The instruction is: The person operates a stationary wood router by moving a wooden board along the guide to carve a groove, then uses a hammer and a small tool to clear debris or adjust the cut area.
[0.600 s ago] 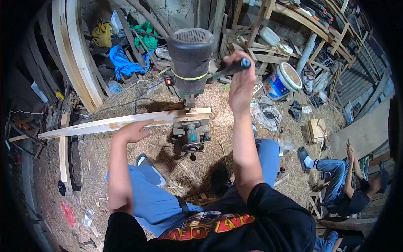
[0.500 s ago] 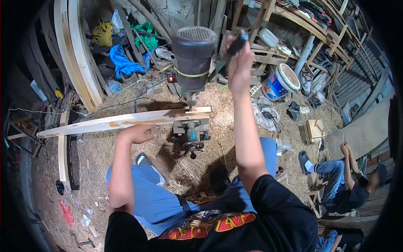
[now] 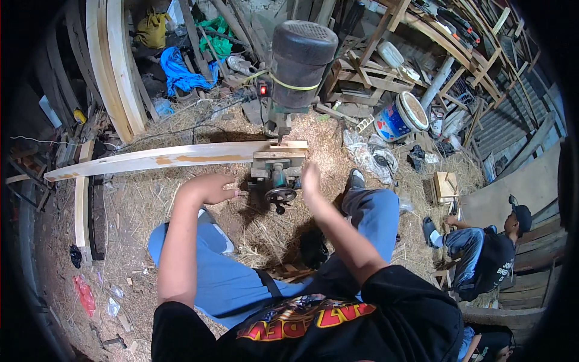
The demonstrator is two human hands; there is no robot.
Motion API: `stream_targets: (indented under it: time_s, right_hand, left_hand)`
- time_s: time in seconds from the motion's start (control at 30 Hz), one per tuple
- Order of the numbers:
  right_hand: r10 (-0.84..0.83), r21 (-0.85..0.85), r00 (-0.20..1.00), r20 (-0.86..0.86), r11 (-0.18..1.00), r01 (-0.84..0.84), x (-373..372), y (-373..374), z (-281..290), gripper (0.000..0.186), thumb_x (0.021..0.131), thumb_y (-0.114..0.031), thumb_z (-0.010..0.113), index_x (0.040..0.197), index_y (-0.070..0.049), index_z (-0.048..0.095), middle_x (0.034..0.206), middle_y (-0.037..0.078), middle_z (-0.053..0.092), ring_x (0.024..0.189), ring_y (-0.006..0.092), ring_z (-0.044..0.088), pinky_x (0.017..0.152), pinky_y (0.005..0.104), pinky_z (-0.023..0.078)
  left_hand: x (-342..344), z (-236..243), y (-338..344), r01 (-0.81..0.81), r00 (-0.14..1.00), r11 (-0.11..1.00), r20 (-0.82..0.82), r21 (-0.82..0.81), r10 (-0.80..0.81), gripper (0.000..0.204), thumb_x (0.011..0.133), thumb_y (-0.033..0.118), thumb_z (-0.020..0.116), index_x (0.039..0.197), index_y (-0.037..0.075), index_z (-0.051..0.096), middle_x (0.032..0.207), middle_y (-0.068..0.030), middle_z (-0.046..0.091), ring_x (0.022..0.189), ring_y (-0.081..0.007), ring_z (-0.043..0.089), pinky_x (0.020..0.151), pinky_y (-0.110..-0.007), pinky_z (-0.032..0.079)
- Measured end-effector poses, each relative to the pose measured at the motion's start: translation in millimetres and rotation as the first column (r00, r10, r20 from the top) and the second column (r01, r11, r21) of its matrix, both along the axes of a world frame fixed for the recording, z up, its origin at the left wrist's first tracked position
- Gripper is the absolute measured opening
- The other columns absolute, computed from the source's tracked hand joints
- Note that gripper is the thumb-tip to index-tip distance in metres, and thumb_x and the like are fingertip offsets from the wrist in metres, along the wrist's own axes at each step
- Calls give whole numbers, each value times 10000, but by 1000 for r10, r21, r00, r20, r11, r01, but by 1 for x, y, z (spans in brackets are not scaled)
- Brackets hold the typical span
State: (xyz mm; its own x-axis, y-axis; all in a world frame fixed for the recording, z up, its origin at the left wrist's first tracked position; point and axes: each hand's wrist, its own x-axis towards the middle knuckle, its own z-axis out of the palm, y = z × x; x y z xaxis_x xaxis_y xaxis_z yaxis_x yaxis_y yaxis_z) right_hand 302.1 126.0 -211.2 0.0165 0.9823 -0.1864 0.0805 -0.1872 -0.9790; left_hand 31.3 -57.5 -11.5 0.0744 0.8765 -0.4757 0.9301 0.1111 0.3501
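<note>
A mortising machine with a dark motor (image 3: 303,57) stands in front of me, its red switch (image 3: 263,90) lit. A long pale board (image 3: 151,160) runs from the left into the machine's clamp (image 3: 279,158), its right end under the tool head. Below the clamp is a round handwheel (image 3: 280,195). My left hand (image 3: 211,188) hovers on the near side of the board, left of the handwheel, fingers stretched and holding nothing. Close to the clamp's right side is my right hand (image 3: 311,180); its fingers are mostly hidden, and contact with the clamp cannot be made out.
A pale timber (image 3: 84,211) lies under the board's left part. Tall planks (image 3: 114,72) lean at the far left. To the right are a bucket (image 3: 401,117), a wooden block (image 3: 445,187) and a seated person (image 3: 491,253). Shavings and straw (image 3: 325,142) cover the floor.
My right hand has let go of the machine's dark lever and come down beside the clamp. The left hand stays near the board. The seated person at right has lowered their hands.
</note>
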Motion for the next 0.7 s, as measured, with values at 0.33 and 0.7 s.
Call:
stream_targets:
  time_s: [0.33,0.7]
  right_hand:
    - [-596,-841,600,-534,307,-445,-9,-73,-104,749,991,-699,366,1100,8,587,847,142,656,647,232,629,550,344,551]
    - [-699,-781,509,-502,114,-614,-16,-63,-105,510,1003,-557,416,743,-126,502,563,-30,469,458,93,443,425,253,301]
  left_hand:
    - [-5,-3,-16,-73,992,997,96,-37,76,626,970,521,591,1413,78,592,1381,-224,621,1287,-389,588,1095,-441,458]
    - [-9,1,-15,-90,994,993,58,-76,94,629,978,500,592,1464,103,552,1414,-226,597,1301,-402,571,1104,-435,449]
